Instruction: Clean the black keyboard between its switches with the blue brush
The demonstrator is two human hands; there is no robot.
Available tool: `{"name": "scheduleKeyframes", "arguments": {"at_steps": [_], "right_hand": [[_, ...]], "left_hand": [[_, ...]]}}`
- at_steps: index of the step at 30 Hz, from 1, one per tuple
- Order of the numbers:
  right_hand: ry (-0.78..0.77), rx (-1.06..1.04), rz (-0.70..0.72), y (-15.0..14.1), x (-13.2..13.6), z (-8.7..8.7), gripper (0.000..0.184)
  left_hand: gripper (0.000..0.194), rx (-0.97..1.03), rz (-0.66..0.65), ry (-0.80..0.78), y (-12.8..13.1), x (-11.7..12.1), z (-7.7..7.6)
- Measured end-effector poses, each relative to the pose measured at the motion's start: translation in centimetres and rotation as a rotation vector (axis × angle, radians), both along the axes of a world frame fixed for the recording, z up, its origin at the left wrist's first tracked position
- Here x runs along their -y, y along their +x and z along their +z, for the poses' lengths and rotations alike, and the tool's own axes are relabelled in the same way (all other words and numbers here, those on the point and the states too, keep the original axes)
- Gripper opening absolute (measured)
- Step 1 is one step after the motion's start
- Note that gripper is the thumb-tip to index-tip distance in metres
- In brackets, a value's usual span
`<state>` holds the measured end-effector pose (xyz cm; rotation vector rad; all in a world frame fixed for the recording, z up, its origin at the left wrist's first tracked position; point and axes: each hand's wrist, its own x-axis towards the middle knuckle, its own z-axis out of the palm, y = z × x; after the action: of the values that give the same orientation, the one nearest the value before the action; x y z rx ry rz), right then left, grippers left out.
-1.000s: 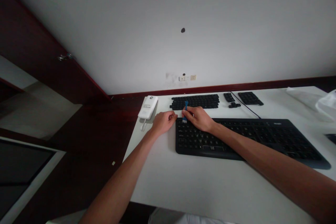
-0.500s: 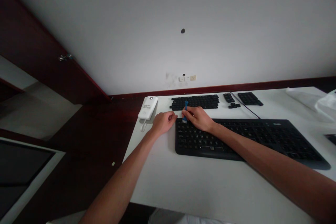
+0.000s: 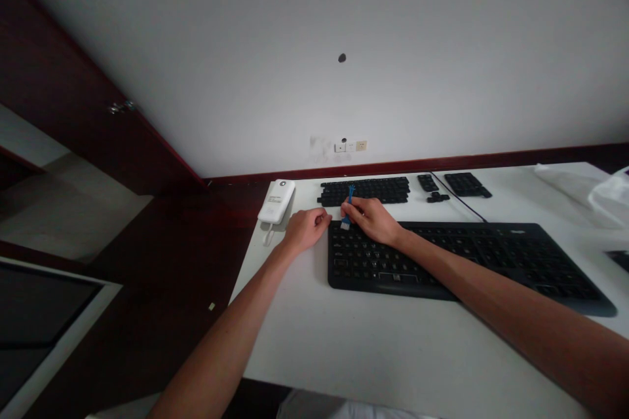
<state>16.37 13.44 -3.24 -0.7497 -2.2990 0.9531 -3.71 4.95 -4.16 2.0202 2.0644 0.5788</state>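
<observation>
A black keyboard (image 3: 393, 283) with its keycaps off lies on the white table, its bare key sockets exposed. My right hand (image 3: 374, 220) pinches a small blue brush (image 3: 345, 222). The brush's pale bristles point down at the keyboard's upper left corner, and its blue tail sticks up above the fingers. Beside that same corner rests my left hand (image 3: 307, 229), its fingers curled closed. Its fingertips are at the keyboard's edge, but whether they grip it is hidden.
Removed keycaps (image 3: 363, 191) lie in rows behind the keyboard, with smaller groups and a number block (image 3: 466, 184) farther right. A white power bank (image 3: 276, 201) with a strap sits at the table's left. A cable (image 3: 459, 198) runs back; white plastic (image 3: 580, 193) lies right.
The brush has tilted slightly in my right hand, its upper end shifting a little to the right. My left hand and the keyboard look the same.
</observation>
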Motion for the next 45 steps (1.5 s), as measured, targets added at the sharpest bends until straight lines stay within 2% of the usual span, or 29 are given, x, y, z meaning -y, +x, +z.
{"name": "scheduleKeyframes", "arguments": {"at_steps": [5,9,14,18,22,26,33,38,45], "right_hand": [[0.009,0.002,0.030,-0.03,-0.02,-0.06,0.043],[-0.011,-0.034,-0.010,0.08,0.00,-0.08,0.042],[-0.017,-0.027,0.047,0.14,-0.09,-0.08,0.044],[-0.022,-0.045,0.010,0.07,-0.09,-0.08,0.045],[0.005,0.001,0.050,0.02,-0.01,-0.07,0.043],[0.002,-0.043,-0.002,0.04,0.05,0.03,0.042],[0.000,-0.048,-0.013,-0.02,0.09,0.06,0.042],[-0.002,-0.005,0.040,0.04,0.02,0.02,0.042],[0.015,-0.032,0.022,0.04,0.03,-0.13,0.041]], "left_hand": [[0.037,0.002,-0.001,0.006,0.00,0.00,-0.03],[0.037,0.009,-0.011,0.019,-0.08,0.00,-0.15],[0.038,-0.005,-0.009,0.012,-0.07,0.01,-0.15],[0.038,-0.003,-0.007,0.002,-0.01,0.03,-0.07],[0.038,-0.001,-0.004,0.019,-0.05,0.01,-0.13],[0.037,0.014,-0.015,0.024,-0.10,-0.01,-0.16],[0.038,0.006,-0.013,0.022,-0.07,0.00,-0.18],[0.037,0.009,-0.013,0.032,-0.15,-0.01,-0.36],[0.037,0.009,-0.019,0.031,-0.16,-0.12,-0.38]]}}
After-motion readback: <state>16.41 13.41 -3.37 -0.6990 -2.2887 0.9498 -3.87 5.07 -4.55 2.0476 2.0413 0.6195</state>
